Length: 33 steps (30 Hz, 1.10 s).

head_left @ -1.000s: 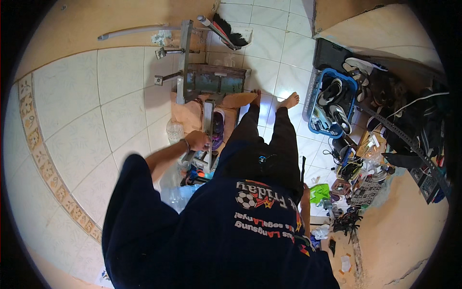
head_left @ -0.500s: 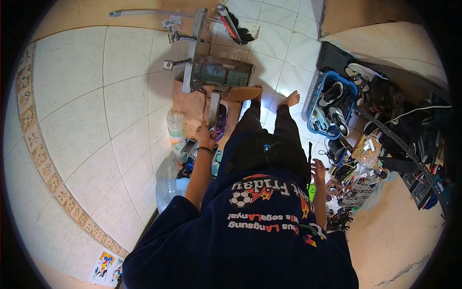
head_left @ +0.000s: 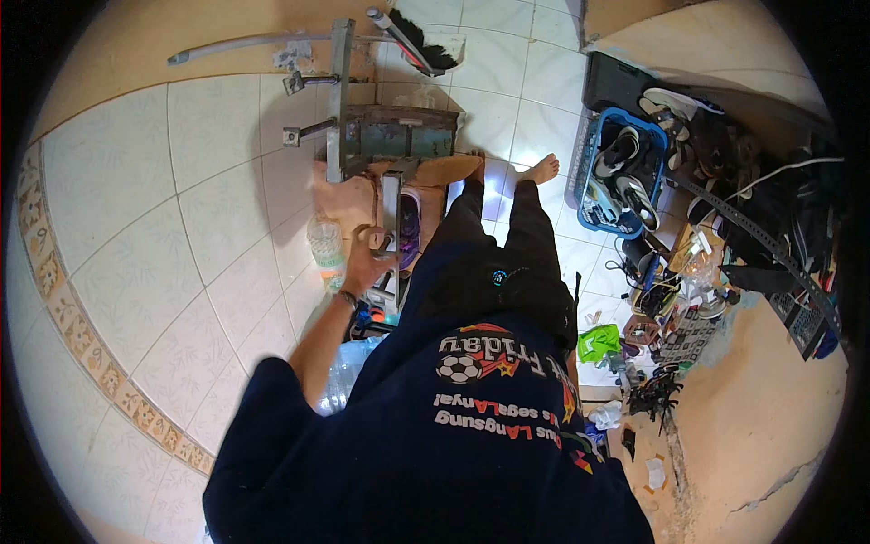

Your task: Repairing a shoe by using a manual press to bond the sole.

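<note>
My left hand (head_left: 365, 263) is beside a grey metal bar (head_left: 391, 204), with its fingers apart and slightly curved. The fingertips come close to the bar or touch it; I cannot tell which. A clear plastic bottle (head_left: 324, 247) with a green label stands just left of the hand. Beyond the bar lies a purple and dark shoe (head_left: 410, 216). A taller upright metal post (head_left: 339, 100) with two side arms rises farther off. My right hand is out of sight, hidden past my body.
A blue basket (head_left: 584, 204) full of shoes stands on the tiled floor (head_left: 521, 68) at the right. Beside it are piled shoes, cables and tools, with a bright green bag (head_left: 598, 343) nearer me. A large clear plastic container (head_left: 340, 381) sits by my left forearm. A tiled wall (head_left: 136, 227) borders the left.
My left hand has moved left and opened its fingers beside the bar. My right hand, seen earlier at my right side, has gone out of view. The view has shifted slightly.
</note>
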Tool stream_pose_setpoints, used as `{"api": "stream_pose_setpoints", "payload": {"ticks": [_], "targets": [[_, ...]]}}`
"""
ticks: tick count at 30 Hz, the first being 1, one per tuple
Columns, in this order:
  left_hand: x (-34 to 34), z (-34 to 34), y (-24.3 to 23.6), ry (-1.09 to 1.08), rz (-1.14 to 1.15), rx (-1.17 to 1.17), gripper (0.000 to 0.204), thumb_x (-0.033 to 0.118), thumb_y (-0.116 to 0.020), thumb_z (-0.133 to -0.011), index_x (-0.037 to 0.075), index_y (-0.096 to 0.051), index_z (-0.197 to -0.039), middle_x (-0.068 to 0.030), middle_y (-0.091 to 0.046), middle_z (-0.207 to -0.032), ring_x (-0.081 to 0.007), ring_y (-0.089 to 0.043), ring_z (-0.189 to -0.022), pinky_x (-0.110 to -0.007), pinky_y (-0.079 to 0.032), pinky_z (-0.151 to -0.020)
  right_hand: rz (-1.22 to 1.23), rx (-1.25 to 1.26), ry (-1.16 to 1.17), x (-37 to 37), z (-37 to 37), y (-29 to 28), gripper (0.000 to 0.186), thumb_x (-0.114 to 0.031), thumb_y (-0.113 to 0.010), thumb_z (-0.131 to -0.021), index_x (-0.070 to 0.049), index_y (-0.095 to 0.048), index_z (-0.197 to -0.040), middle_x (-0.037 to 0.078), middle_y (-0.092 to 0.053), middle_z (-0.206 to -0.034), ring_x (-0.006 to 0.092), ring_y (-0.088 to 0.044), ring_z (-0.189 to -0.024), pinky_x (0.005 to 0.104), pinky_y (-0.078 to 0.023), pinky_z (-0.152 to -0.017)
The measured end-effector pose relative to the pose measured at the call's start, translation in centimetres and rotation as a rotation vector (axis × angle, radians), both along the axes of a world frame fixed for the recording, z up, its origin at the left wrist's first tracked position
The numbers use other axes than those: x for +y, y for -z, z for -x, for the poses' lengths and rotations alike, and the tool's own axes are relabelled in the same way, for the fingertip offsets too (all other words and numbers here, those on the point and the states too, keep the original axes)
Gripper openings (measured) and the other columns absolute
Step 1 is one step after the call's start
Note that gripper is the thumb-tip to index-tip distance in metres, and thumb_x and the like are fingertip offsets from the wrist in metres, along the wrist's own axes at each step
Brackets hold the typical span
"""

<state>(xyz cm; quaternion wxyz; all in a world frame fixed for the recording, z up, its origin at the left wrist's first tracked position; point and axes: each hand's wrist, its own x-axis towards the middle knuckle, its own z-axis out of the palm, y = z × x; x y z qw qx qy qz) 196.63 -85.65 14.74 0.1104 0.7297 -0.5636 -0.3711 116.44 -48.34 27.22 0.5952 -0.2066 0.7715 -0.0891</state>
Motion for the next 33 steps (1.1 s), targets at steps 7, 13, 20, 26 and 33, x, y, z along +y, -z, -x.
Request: {"api": "stream_pose_setpoints", "payload": {"ticks": [7,13,20,26,33], "targets": [[-3.3,6.6,0.8,-1.893,0.041,0.978,0.027,0.025,-0.069,-0.089,0.005,-0.058,-0.104,-0.0104,-0.052,-0.103,-0.0221,-0.056,-0.087,-0.033,-0.054,-0.065,0.017,-0.076,-0.017,-13.2,-4.0,10.1,0.032,-0.037,-0.058,-0.098,-0.01,-0.063,-0.116,0.005,-0.066,-0.089,0.0119,-0.062,-0.075,0.0281,-0.051,-0.062],[5.5,0.8,9.5,-1.183,-0.146,0.211,0.02,0.02,-0.068,-0.09,0.007,-0.054,-0.084,-0.0022,-0.049,-0.065,-0.0148,-0.052,-0.055,-0.031,-0.047,-0.052,0.03,-0.133,0.207,-34.7,-23.2,14.6,0.039,-0.041,-0.057,-0.098,-0.009,-0.057,-0.121,0.009,-0.068,-0.094,0.0173,-0.065,-0.078,0.031,-0.054,-0.063],[-5.8,-2.0,0.6,0.985,-0.495,-0.118,0.044,0.015,-0.075,-0.073,0.019,-0.064,-0.116,-0.0145,-0.067,-0.099,-0.0354,-0.068,-0.078,-0.046,-0.057,-0.072,0.039,-0.128,0.028,-28.4,-23.9,13.3,0.033,-0.037,-0.058,-0.098,-0.01,-0.059,-0.118,0.008,-0.068,-0.089,0.0154,-0.065,-0.072,0.0272,-0.052,-0.059],[0.7,1.1,0.1,-0.413,-0.15,0.314,0.06,0.021,-0.078,-0.08,0.007,-0.048,-0.13,-0.0148,-0.048,-0.131,-0.0269,-0.066,-0.091,-0.035,-0.057,-0.068,0.184,-0.189,0.257,-22.8,-26.3,15.4,0.024,-0.024,-0.059,-0.096,-0.005,-0.063,-0.111,0.0,-0.064,-0.082,0.0056,-0.057,-0.067,0.0221,-0.043,-0.051],[1.2,3.9,6.6,-1.685,-0.016,0.941,0.046,0.037,-0.062,-0.095,0.003,-0.051,-0.123,-0.0064,-0.054,-0.096,-0.0184,-0.056,-0.075,-0.034,-0.052,-0.063,0.112,-0.351,0.275,-26.8,-26.5,18.4,0.026,-0.031,-0.058,-0.099,-0.009,-0.062,-0.112,-0.003,-0.062,-0.078,0.0046,-0.055,-0.066,0.0199,-0.043,-0.057]]}}
